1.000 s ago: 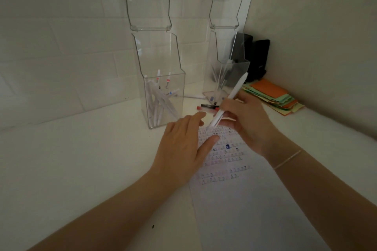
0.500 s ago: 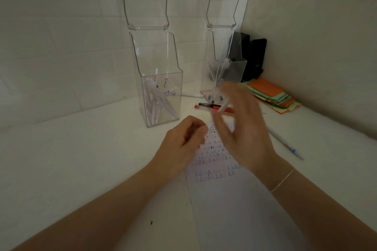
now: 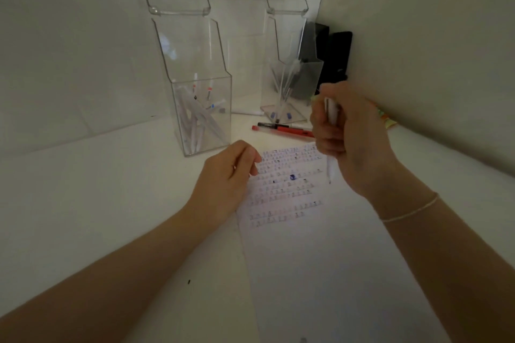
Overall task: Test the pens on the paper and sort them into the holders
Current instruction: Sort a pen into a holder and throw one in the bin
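Pens (image 3: pixel 195 122) stand loosely in the clear holder (image 3: pixel 202 114) on the left of the white counter (image 3: pixel 83 189), white barrels leaning, some with red or blue tips showing; more pens stand in the second clear holder (image 3: pixel 289 86) further back toward the corner, with dark objects (image 3: pixel 331 58) behind it. I hold one white pen (image 3: pixel 331 117) in my right hand (image 3: pixel 351 142), fingers (image 3: pixel 320 131) clenched around the barrel so that it points down, its tip (image 3: pixel 329 178) just above the right edge of the paper (image 3: pixel 320 273). My left hand (image 3: pixel 225 178) rests on the paper's left edge, fingers loosely curled and grasping nothing. The upper part of the sheet carries rows of small test marks (image 3: pixel 284 189), with one darker blue blot among them. Beyond the paper, between it and the second holder, a red pen (image 3: pixel 281 131) and a black pen (image 3: pixel 269 125) lie side by side on the counter, and a white pen (image 3: pixel 248 112) lies flat between the two holders. A thin bracelet (image 3: pixel 409 210) circles my right wrist. Coloured paper (image 3: pixel 386 120) shows just past my right hand, against the wall.
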`<act>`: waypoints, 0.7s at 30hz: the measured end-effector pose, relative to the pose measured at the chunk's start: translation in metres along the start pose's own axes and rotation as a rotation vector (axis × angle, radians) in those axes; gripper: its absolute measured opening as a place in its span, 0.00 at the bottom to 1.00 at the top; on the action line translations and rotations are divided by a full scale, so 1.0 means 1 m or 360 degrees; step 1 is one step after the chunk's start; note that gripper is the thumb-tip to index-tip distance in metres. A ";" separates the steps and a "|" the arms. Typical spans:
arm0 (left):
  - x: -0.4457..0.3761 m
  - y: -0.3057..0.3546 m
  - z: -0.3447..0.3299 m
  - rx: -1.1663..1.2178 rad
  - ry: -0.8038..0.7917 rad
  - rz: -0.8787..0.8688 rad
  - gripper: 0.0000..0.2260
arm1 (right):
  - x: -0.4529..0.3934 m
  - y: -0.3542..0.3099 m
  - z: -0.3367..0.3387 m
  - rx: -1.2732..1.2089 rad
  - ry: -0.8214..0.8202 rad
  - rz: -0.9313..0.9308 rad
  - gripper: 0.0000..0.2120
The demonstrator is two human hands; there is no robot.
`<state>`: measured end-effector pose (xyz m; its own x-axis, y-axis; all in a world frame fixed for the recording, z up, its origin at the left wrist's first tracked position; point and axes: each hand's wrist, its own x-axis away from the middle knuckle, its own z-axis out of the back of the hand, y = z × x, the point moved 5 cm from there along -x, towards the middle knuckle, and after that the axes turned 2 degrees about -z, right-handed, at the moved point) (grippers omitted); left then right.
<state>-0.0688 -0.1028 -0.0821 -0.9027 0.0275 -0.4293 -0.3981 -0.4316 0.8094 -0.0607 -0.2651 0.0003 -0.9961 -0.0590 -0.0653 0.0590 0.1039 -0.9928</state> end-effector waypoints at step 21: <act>0.011 0.001 -0.034 -0.0678 -0.0662 -0.0639 0.11 | 0.023 0.064 0.041 0.0347 0.0304 0.0119 0.11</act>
<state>-0.0738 -0.1337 -0.0997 -0.7212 0.5628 -0.4039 -0.6907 -0.6284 0.3578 -0.0767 -0.3006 -0.0689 -0.9815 0.1309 -0.1394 0.1245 -0.1158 -0.9854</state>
